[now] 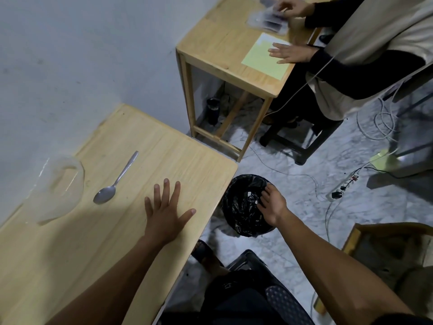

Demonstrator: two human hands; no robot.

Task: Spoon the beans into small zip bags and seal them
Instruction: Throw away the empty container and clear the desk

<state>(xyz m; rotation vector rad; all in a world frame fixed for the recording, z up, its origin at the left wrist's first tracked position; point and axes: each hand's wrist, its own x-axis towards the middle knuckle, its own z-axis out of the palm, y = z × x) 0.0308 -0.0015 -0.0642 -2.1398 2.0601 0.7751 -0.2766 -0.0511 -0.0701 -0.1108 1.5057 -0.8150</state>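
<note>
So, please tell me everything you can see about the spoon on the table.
The spoon looks like plain grey metal, with an oval bowl and a long, slim handle. It lies flat on the light wooden table, the bowl nearer the person and the handle pointing away, toward the wall. The bowl looks empty. Nothing touches it: the clear plastic bag lies to its left and the left hand rests flat on the table to its right.

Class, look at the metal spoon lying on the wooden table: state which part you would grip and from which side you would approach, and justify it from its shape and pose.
Grip the spoon by its slim handle, probably near the far end, coming down from above. It lies flat with the bowl nearest the person and the handle angled away to the right. The left hand rests flat beside it; the right hand is over the bin.
</note>
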